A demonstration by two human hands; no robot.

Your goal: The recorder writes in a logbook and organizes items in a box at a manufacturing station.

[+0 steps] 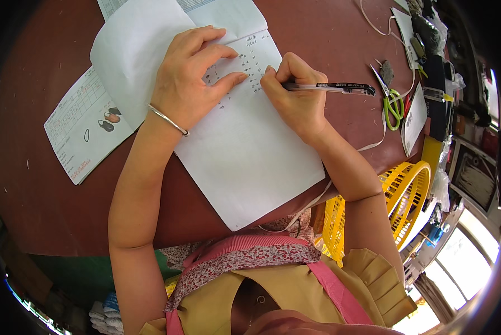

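Note:
My right hand [296, 95] is closed around a pen [340, 88] with a clear barrel and black cap end. Its tip is hidden behind my fingers, close to short handwritten columns on a white paper pad [250, 162]. Over the upper left of that page rests my left hand [197, 78], fingers apart and bent, holding nothing I can see. A turned-back white sheet [133, 50] curls up beside it. Farther left, partly beneath that sheet, lies a printed form [85, 134] with a table grid and small pictures of bags.
The reddish-brown table [55, 206] carries green-handled scissors [394, 109] at the right, beside a small grey scrap [386, 72] and white cord. A yellow plastic basket [407, 195] stands below the table's right edge. Assorted supplies crowd the far right side.

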